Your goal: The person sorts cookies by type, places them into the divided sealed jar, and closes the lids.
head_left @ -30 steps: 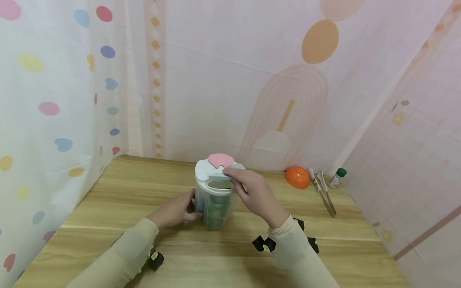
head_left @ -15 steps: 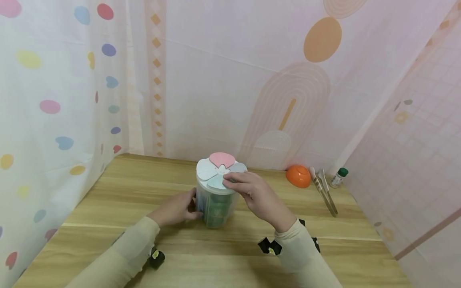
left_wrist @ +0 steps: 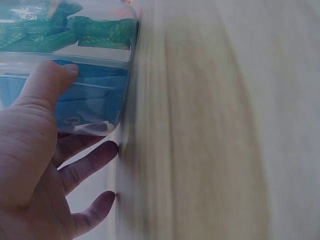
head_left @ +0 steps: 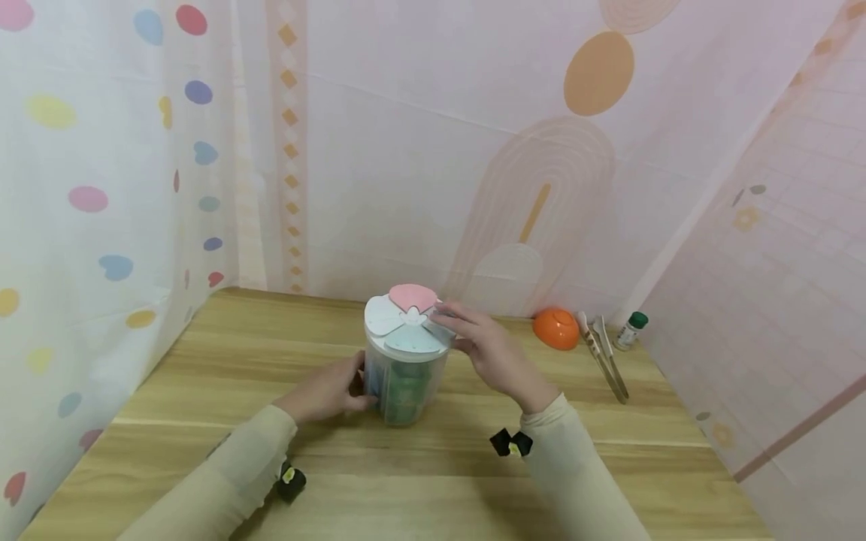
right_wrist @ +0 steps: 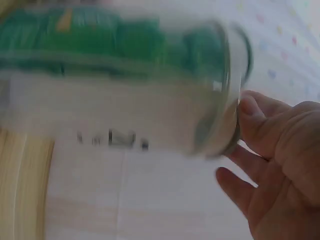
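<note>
A clear compartmented storage jar (head_left: 406,391) stands upright on the table. Its flower-shaped lid (head_left: 386,314) has pink, white, pale blue and greyish petal flaps, all lying down as far as they show. Green packets (left_wrist: 102,31) and blue packets (left_wrist: 92,95) lie inside in separate compartments. My left hand (head_left: 325,391) holds the jar low on its left side, thumb against the wall and the lower fingers spread. On the lid's right part rest the fingers of my right hand (head_left: 497,357), covering most of the greyish flap, with the thumb (right_wrist: 252,112) at the rim.
Back right, an orange bowl (head_left: 556,329) lies upside down. Beside it are a pair of tongs (head_left: 607,361) and a small bottle with a green cap (head_left: 632,330). A patterned curtain (head_left: 379,150) borders the table's back and sides.
The pale blue front flap, raised over its opening a second ago, now lies down. My right hand has moved from it to the lid's right side. My left hand keeps its place.
</note>
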`<state>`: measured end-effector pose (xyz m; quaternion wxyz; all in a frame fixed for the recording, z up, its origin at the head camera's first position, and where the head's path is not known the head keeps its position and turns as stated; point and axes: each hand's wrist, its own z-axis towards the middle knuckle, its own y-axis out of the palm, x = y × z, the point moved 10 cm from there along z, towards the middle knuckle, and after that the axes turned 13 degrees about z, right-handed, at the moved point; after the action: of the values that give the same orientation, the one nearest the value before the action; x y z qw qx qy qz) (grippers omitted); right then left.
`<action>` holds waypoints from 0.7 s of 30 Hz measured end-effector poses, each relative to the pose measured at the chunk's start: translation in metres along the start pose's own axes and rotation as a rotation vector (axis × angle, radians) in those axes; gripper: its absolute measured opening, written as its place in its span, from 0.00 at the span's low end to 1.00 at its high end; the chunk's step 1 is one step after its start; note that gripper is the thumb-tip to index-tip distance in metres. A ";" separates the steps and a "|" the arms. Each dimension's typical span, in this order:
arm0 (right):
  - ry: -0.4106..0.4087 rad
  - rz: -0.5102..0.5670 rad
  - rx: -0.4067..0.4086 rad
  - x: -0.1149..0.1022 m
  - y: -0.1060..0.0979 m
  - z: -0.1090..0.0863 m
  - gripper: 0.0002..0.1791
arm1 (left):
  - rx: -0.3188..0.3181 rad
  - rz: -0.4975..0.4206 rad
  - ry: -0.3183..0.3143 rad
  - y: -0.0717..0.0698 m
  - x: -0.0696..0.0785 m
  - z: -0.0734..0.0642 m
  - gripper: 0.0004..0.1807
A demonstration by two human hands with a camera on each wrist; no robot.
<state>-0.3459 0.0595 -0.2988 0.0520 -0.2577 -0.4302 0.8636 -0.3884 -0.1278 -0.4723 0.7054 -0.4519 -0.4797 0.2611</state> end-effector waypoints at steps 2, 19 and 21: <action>0.046 0.023 -0.001 0.012 -0.004 0.001 0.25 | -0.002 0.005 0.001 0.000 0.000 0.000 0.32; -0.115 -0.187 0.164 -0.031 0.008 0.004 0.20 | -0.019 -0.082 -0.025 -0.008 -0.028 0.003 0.17; -0.107 -0.217 0.190 -0.039 0.011 0.006 0.20 | 0.012 -0.096 -0.034 -0.014 -0.030 0.005 0.15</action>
<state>-0.3138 0.0359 -0.2882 0.1464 -0.1574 -0.3739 0.9022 -0.4059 -0.1565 -0.4724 0.7115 -0.4198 -0.5111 0.2373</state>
